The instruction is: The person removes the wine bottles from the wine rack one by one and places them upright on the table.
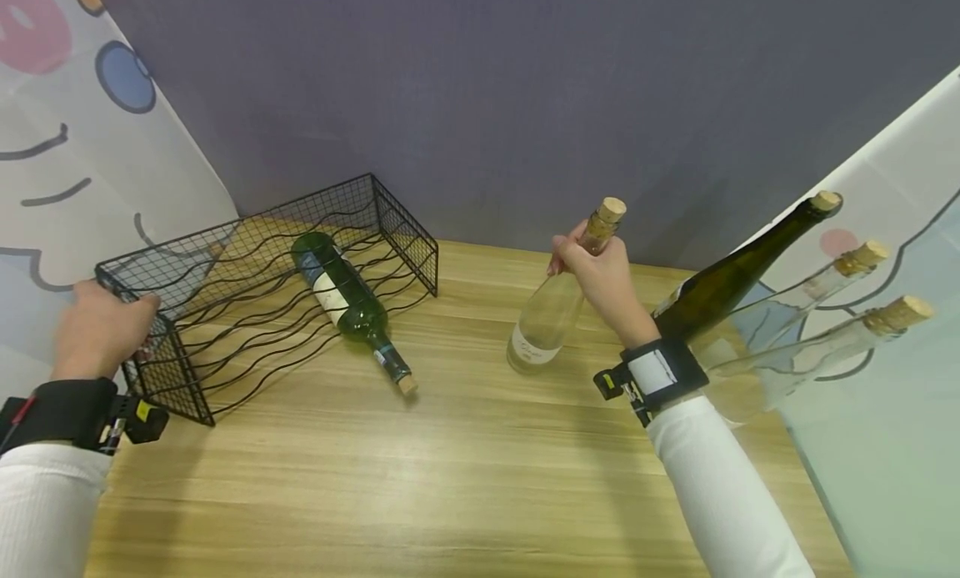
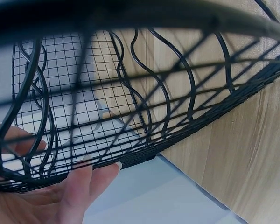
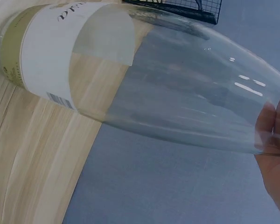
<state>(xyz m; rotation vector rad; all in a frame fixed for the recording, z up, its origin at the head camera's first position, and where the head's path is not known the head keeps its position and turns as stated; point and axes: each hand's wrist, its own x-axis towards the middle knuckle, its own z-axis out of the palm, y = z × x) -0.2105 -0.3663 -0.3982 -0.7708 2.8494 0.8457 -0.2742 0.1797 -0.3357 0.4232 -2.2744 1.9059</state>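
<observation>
A black wire bottle rack (image 1: pixel 405 232) with wavy cross wires stands at the left of the table. My left hand (image 1: pixel 101 328) grips its left end; in the left wrist view, fingers (image 2: pixel 79 184) wrap the mesh from outside. Across the wavy wires lies a green wine bottle (image 1: pixel 351 303), its corked neck pointing toward me over the rack's open front. Right of the rack, my right hand (image 1: pixel 600 269) grips the neck of a clear corked bottle (image 1: pixel 542 324), which tilts slightly to the right. The right wrist view shows the bottle's white label (image 3: pixel 46 51) and its see-through body.
At the right stand a dark green corked bottle (image 1: pixel 720 282) and two clear corked bottles (image 1: pixel 798 294), close together. A grey wall (image 1: pixel 510 103) borders the back of the wooden table (image 1: pixel 420 486). Printed cloths (image 1: pixel 67 144) hang at both sides.
</observation>
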